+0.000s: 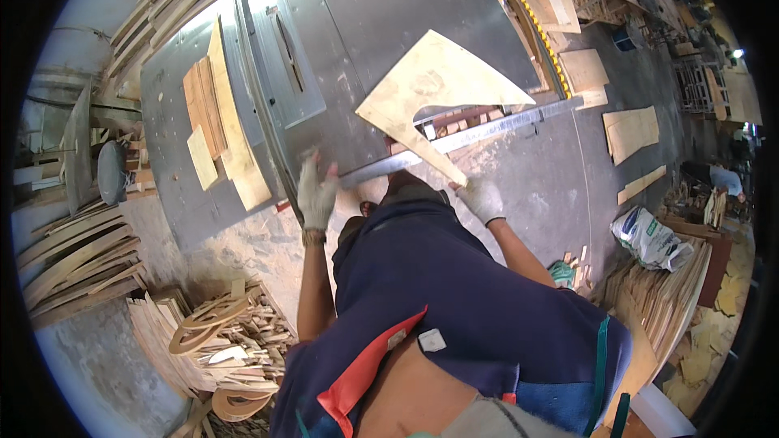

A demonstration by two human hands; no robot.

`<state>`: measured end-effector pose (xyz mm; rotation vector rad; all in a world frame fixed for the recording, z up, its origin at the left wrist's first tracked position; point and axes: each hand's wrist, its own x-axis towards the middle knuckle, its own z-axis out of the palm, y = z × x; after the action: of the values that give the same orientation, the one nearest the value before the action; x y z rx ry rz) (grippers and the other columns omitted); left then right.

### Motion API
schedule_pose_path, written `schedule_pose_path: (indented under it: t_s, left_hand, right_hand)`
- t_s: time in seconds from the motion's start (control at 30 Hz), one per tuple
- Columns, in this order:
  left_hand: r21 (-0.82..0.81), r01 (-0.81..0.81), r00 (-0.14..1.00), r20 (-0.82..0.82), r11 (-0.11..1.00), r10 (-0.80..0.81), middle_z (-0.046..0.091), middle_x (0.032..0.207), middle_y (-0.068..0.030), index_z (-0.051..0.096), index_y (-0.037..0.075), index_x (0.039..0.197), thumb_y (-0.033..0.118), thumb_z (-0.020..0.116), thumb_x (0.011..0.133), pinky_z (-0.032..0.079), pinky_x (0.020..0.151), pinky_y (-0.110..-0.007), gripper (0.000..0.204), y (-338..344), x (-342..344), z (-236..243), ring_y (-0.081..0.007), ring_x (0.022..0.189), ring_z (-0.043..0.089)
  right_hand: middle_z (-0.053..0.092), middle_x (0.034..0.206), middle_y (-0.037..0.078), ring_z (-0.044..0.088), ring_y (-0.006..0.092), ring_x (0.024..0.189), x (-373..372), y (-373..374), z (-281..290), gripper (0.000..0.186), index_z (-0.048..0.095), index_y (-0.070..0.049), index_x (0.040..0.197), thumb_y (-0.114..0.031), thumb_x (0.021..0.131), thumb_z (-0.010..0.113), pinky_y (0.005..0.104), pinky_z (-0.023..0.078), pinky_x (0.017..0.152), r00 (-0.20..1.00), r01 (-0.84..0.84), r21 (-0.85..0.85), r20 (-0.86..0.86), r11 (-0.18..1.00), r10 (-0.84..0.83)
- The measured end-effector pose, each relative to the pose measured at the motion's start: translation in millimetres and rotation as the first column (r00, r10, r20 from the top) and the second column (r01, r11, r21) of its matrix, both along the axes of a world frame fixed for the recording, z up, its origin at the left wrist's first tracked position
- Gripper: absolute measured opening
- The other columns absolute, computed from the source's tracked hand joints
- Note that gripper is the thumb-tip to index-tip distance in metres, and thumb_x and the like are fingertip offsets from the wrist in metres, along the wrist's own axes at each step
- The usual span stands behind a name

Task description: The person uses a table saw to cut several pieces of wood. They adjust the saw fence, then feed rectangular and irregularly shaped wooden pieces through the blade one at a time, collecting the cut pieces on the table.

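Observation:
A pale plywood piece (426,81) with a curved cutout lies on the dark saw table (357,0), its narrow leg reaching past the front edge. My right hand (482,199), in a light work glove with bare fingertips, pinches the end of that leg. My left hand (317,195), gloved the same way, is raised near the long metal fence (253,85), fingers apart and slightly blurred, holding nothing. Left of the fence lie a curved pale strip (235,130) and brown boards (203,109). A slot with the saw blade (288,53) shows right of the fence.
A metal rail (495,128) runs along the table's front edge. Offcuts (243,349) are heaped on the floor at lower left, beside stacked curved strips (73,255). At right are loose boards (631,131), a white sack (649,239) and stacked sheets (653,296).

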<state>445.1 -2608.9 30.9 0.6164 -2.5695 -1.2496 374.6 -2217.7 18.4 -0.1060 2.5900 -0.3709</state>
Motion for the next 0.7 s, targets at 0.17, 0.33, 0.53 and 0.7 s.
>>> schedule_pose_path:
  t_s: [0.17,0.33,0.53,0.7]
  left_hand:
    - [0.313,-0.021,0.998,0.059,0.950,0.003,0.065,0.126,-0.0183,0.054,-0.002,0.139,0.043,0.063,0.097,0.048,0.100,-0.041,0.062,-16,-40,-3,-0.0302,0.112,0.065]
    - [0.896,-0.333,0.925,0.371,0.294,-0.083,0.069,0.103,-0.0085,0.064,0.007,0.110,0.037,0.060,0.102,0.051,0.087,-0.037,0.032,-10,-41,-32,-0.0212,0.099,0.066]
    - [0.987,-0.096,0.953,0.054,0.127,0.298,0.070,0.098,-0.0044,0.065,0.008,0.102,0.025,0.063,0.102,0.057,0.078,-0.036,0.017,22,-17,-35,-0.0184,0.095,0.068]
    - [1.000,0.003,0.957,-0.002,-0.004,0.291,0.061,0.135,-0.0176,0.050,-0.004,0.136,0.017,0.064,0.100,0.051,0.106,-0.049,0.044,66,5,-14,-0.0306,0.122,0.062]
  right_hand:
    - [0.071,0.078,0.019,0.070,0.0388,0.073,29,51,36,0.059,0.074,-0.009,0.091,-0.067,0.087,0.064,0.0500,0.054,0.065,0.965,-0.206,0.022,-0.160,0.978,0.207]
    - [0.071,0.080,0.017,0.071,0.0360,0.077,14,74,83,0.060,0.072,-0.011,0.093,-0.070,0.083,0.065,0.0489,0.054,0.067,0.803,-0.571,0.185,-0.078,0.800,0.591]
    - [0.065,0.121,0.024,0.063,0.0405,0.115,-36,40,94,0.065,0.063,-0.002,0.122,-0.052,0.083,0.077,0.0479,0.050,0.097,0.653,-0.267,0.201,-0.682,0.943,0.330]
    - [0.060,0.129,0.014,0.059,0.0232,0.114,-7,-29,33,0.063,0.053,-0.001,0.140,-0.050,0.100,0.061,0.0361,0.049,0.099,0.826,0.539,-0.739,0.372,0.403,-0.423]
